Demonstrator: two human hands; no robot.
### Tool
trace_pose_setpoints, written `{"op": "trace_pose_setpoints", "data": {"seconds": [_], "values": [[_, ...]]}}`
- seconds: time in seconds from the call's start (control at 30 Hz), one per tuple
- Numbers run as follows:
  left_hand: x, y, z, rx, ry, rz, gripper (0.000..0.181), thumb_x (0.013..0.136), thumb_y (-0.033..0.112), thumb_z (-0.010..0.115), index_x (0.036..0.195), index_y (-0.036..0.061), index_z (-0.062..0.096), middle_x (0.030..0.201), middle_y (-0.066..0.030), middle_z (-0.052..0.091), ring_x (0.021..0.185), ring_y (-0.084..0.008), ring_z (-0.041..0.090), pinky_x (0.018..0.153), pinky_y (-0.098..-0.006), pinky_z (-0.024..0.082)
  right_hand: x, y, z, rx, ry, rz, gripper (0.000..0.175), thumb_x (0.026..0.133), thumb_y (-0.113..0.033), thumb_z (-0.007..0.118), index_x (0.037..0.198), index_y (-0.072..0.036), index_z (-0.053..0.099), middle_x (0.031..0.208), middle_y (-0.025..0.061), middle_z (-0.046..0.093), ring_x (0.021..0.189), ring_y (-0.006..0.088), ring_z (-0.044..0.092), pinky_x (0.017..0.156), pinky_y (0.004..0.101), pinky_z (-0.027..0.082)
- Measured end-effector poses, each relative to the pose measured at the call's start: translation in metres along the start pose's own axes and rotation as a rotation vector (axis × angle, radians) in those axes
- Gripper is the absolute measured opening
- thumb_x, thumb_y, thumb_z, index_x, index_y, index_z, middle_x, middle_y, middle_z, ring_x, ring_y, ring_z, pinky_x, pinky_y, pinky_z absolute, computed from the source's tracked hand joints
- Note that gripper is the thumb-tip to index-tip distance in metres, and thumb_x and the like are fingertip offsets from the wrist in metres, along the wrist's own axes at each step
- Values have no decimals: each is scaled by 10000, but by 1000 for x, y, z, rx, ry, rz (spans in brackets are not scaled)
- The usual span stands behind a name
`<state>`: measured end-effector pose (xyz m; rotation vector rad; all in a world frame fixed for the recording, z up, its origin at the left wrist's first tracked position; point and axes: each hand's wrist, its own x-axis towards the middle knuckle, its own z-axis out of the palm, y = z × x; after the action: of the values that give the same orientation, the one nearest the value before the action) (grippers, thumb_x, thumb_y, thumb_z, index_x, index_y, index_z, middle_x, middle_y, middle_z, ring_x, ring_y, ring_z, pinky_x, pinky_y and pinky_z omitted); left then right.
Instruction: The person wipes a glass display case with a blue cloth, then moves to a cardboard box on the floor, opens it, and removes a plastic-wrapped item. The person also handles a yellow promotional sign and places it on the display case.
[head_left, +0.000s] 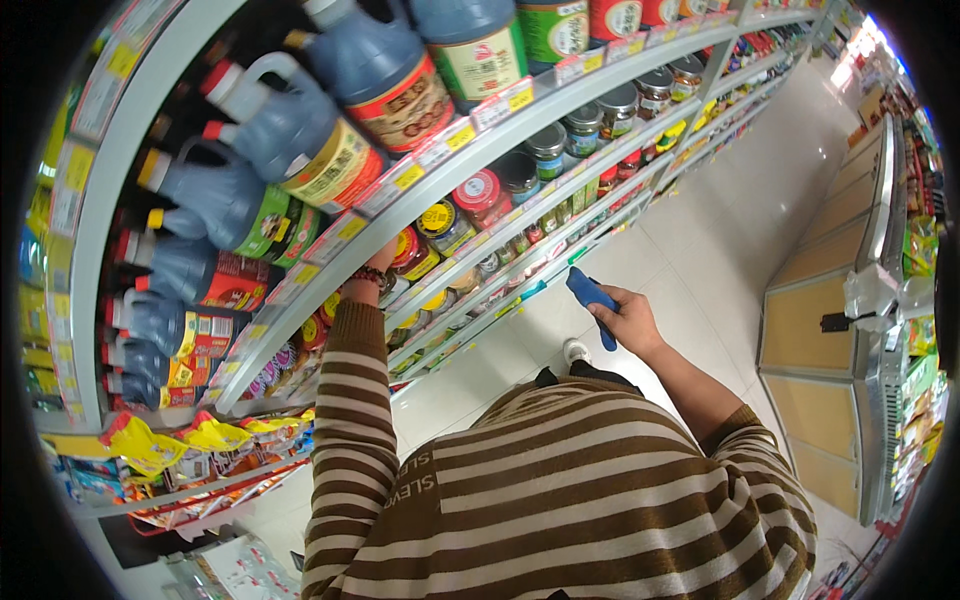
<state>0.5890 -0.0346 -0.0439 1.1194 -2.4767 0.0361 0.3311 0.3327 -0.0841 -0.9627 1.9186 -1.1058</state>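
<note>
A folded blue cloth (589, 294) hangs from my right hand (630, 319), which grips it out over the floor. My left hand (385, 257) reaches in among the jars on the shelf below the large bottles. The shelf edge hides its fingers, so whether they hold anything does not show. A dark beaded bracelet circles that wrist. Close beside the hand stand a red-labelled jar with a yellow lid (406, 244), a jar with a yellow-and-black lid (437, 219) and a jar with a red lid (478, 190).
Large dark sauce bottles (300, 142) fill the shelf above, behind a rail of price tags (409, 177). Jars with dark lids (545, 141) continue along the row. A tan-panelled display unit (814, 330) borders the tiled aisle (675, 247). Yellow packets (146, 446) hang at the shelf's near end.
</note>
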Motion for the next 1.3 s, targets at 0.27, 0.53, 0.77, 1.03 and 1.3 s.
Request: {"op": "trace_pose_setpoints", "data": {"seconds": [0.27, 0.53, 0.77, 1.03, 1.3], "values": [[10, -18, -15, 114, -76, 98, 384, 961, 310, 564, 1229, 47, 643, 1236, -171, 651, 1150, -360, 595, 964, -447, 462, -10, 45, -3, 54, 99, 21, 343, 869, -193, 717, 1158, -12, 681, 970, 207, 713, 817, 269, 701, 774, 345, 533], [4, -28, -36, 177, -69, 67, 381, 960, 304, 565, 1231, 48, 643, 1238, -171, 650, 1152, -359, 594, 966, -446, 461, -11, 74, -13, 103, 154, 97, 347, 874, -196, 715, 1185, -46, 684, 866, 145, 715, 721, 184, 666, 724, 319, 533], [-10, -33, -31, 191, -27, 40, 378, 959, 298, 565, 1233, 50, 643, 1240, -171, 650, 1155, -357, 593, 969, -445, 459, -4, 76, -8, 140, 121, 114, 342, 884, -200, 709, 1187, -45, 681, 871, 144, 715, 739, 180, 662, 735, 318, 535], [-21, -33, -27, 191, 11, 16, 375, 958, 292, 565, 1235, 51, 643, 1242, -170, 649, 1158, -356, 593, 972, -443, 458, -32, 86, -17, 71, 108, 295, 349, 880, -190, 712, 1189, -33, 678, 900, 147, 723, 785, 195, 673, 775, 319, 532], [-34, -39, -31, 194, 37, 25, 373, 957, 286, 566, 1237, 52, 643, 1244, -170, 648, 1160, -355, 592, 975, -442, 456, -48, 100, -15, 92, 140, 364, 392, 880, -203, 731, 1202, 10, 661, 928, 158, 731, 833, 163, 676, 810, 302, 530]]}}
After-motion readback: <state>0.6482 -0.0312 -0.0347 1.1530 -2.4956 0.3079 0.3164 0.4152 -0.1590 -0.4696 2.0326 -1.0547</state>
